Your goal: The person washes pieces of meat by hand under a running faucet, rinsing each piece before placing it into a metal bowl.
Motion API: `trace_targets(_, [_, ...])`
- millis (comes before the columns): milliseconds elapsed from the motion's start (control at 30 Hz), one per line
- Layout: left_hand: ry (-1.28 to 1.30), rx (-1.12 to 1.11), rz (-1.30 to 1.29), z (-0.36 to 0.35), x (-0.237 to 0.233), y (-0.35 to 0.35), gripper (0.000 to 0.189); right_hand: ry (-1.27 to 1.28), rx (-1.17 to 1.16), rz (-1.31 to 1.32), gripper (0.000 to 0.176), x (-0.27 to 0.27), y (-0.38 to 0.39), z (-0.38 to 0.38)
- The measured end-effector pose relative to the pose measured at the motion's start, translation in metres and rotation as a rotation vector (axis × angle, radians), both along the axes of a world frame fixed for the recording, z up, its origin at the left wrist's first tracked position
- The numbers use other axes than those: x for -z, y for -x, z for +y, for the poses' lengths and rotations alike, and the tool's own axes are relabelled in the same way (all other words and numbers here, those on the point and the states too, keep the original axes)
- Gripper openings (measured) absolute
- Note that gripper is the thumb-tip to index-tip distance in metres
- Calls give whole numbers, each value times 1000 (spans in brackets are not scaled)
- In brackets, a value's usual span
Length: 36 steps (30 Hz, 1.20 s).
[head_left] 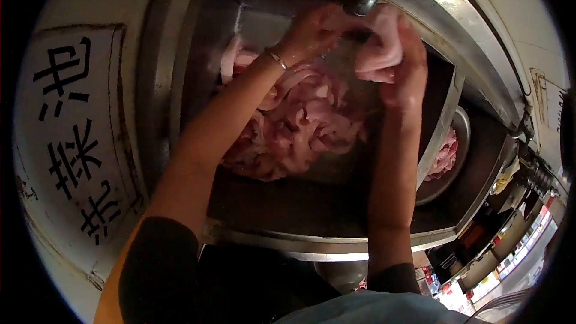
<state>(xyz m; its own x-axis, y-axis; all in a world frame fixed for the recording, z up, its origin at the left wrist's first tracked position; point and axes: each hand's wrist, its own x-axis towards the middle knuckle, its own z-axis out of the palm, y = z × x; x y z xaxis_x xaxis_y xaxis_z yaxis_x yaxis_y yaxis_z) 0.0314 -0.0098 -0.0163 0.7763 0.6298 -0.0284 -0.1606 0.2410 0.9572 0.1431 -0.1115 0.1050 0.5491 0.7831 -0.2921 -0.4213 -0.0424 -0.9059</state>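
A long, pale pink piece of raw meat is stretched between my two hands just below the tap. My left hand, with a bracelet at the wrist, is closed on its left end. My right hand grips the folded right end, fingers curled around the far side and partly hidden. Beneath and to the left, a heap of raw meat pieces lies in the metal sink. Part of the heap is behind my left forearm.
A divider separates this basin from a second one on the right, where a round metal bowl holds more raw meat. A sign with black characters is on the left wall. Shelves with assorted items stand at the lower right.
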Motion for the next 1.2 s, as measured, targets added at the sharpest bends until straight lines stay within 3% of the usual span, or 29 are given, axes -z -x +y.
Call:
trace_targets(33, [1,0,1,5,17,0,35,19,57,-4,32,-4,-3,-2])
trace_targets(100, [-350,-32,-42,13,35,4,34,7,30,-7,33,-5,-12,-5])
trace_targets(133, [-350,-27,-44,14,25,5,34,-46,31,19,30,-10,-11,-7])
trace_targets(200, [-178,38,291,15,-2,8,33,-99,30,51,28,-11,-8,-12])
trace_targets(333, [-89,-82,175,13,2,1,33,-68,99,-40,31,-14,5,-16])
trace_targets(400, [-636,-117,265,17,8,-1,31,-53,139,-100,34,-14,10,-21])
trace_targets(433, [-633,-115,269,14,-2,0,31,-9,102,-103,36,-11,9,-27])
trace_targets(500, [-713,-124,592,10,-34,-2,27,34,67,-105,37,-11,11,-33])
trace_targets(633, [-688,-101,390,16,0,-3,21,59,108,-248,37,-11,14,-47])
trace_targets(700, [-1120,18,628,17,6,-3,18,44,84,-278,37,-14,5,-58])
trace_targets(767, [-1106,98,604,17,10,-7,19,93,158,-296,37,-26,0,-68])
trace_targets(800, [-1092,177,575,17,12,-8,20,182,201,-442,37,-38,2,-73])
trace_targets(833, [-1090,180,577,14,1,-5,20,266,406,-240,38,-26,-3,-91])
trace_targets(867, [-956,178,641,9,-20,-1,23,122,663,-158,37,62,-52,-159])
trace_targets(900, [-819,175,703,6,-32,4,26,140,525,-352,35,0,-42,-152])
trace_targets(933, [-813,178,703,9,-18,12,26,217,435,-319,35,-19,-50,-170])
trace_targets(967, [-753,77,608,12,12,27,28,354,347,-811,38,-88,1,-101])
trace_targets(1000, [-691,-21,513,11,37,44,31,447,369,-1261,13,-54,-54,-182])
trace_targets(1033, [-683,-14,513,7,53,63,31,-64,541,-662,32,-73,-41,-185])
trace_targets(1100, [-637,46,706,-1,74,92,43,-215,334,-147,10,-71,-95,-268])
trace_targets(1133, [-635,53,706,-14,74,97,43,-210,339,-147,10,-64,-113,-282])
trace_targets(1200, [-1310,144,839,-46,72,106,60,354,-216,-1558,34,-53,-129,-302])
